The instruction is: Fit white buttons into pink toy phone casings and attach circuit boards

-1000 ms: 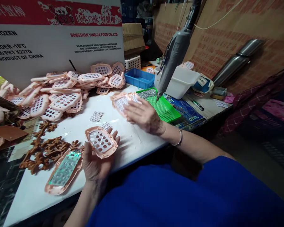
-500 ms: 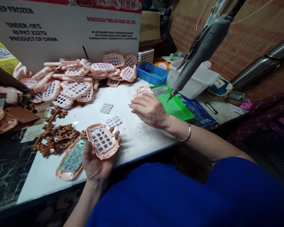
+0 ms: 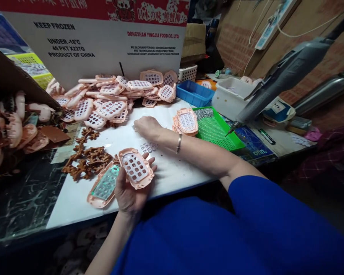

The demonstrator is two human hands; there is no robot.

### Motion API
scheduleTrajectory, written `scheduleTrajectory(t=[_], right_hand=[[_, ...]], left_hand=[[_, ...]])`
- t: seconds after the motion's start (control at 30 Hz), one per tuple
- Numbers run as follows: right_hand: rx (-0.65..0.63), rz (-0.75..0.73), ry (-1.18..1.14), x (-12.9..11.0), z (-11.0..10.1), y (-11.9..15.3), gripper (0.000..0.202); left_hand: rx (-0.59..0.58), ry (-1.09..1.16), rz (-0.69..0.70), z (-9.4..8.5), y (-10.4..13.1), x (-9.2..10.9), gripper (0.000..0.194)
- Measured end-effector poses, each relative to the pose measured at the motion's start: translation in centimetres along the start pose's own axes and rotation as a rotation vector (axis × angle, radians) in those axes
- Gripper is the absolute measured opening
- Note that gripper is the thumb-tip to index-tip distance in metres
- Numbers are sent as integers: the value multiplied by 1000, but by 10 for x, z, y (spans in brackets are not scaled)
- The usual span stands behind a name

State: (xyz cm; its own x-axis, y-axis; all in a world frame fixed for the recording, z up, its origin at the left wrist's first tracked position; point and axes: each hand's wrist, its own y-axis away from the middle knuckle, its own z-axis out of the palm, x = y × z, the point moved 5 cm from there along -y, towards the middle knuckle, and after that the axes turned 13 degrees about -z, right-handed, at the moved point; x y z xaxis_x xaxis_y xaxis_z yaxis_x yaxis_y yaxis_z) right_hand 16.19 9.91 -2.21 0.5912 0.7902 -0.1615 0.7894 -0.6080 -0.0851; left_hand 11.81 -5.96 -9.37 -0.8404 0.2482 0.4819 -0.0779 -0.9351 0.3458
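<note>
In my left hand rests a pink plastic shell, inner side up, with rows of holes, gripped between thumb and fingers. My right hand reaches across the white work surface, its fingers curled down and pinched at a small translucent keypad, which they mostly hide. Just below the right wrist lies another translucent keypad. Beside my left hand a pink shell with a green circuit board lies on the table. Brown plastic pieces are heaped to its left.
A pile of pink shells lies before a white carton. At right are stacked shells, a green tray with screws, a blue bin and a white tub. An electric screwdriver hangs over the tray.
My right hand has left the stacked shells beside the green tray and moved left to the farther keypad. My left hand still holds its shell. The whole view has shifted.
</note>
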Motion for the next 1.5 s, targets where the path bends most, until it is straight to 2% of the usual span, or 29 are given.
scheduleTrajectory(t=[0.07,0.2,0.27,0.37,0.53,0.67,0.73,0.87,0.93,1.0,1.07,1.13,1.23,1.33,1.5], right_hand=[[87,55,-197,4,-8,15,32],[289,208,-1001,10,-9,54,21],[323,251,-1225,7,-5,70,16],[353,258,-1361,1,-2,85,14],[373,209,-1448,-9,0,97,13],[375,217,-1404,-8,3,102,14],[381,195,-1303,-5,2,105,14],[429,57,-825,-6,-18,111,19],[383,-36,-521,-16,-30,113,20],[275,-106,-270,-30,-35,113,22],[173,-168,-139,-44,-33,113,28],[143,-249,-128,-57,-27,114,33],[239,-382,-216,-66,-18,123,33],[375,-494,-261,-64,-10,136,28],[565,-629,-39,-67,-2,156,28]], left_hand=[[14,13,-3,1,0,-1,69],[2,33,-7,4,-1,-3,69],[1,45,-5,5,-1,-4,68],[14,40,-3,9,0,-6,68],[31,25,12,22,3,-6,72],[29,-9,14,27,3,-9,72],[25,-34,35,27,2,-10,72],[39,-105,117,25,3,-12,70],[35,-146,165,26,4,-13,67],[21,-178,203,28,5,-15,65],[4,-192,199,30,6,-19,64],[-10,-178,134,29,6,-25,64],[-25,-110,19,23,7,-31,68],[-41,-25,-33,15,10,-30,79],[-59,83,-117,-2,8,-36,90]])
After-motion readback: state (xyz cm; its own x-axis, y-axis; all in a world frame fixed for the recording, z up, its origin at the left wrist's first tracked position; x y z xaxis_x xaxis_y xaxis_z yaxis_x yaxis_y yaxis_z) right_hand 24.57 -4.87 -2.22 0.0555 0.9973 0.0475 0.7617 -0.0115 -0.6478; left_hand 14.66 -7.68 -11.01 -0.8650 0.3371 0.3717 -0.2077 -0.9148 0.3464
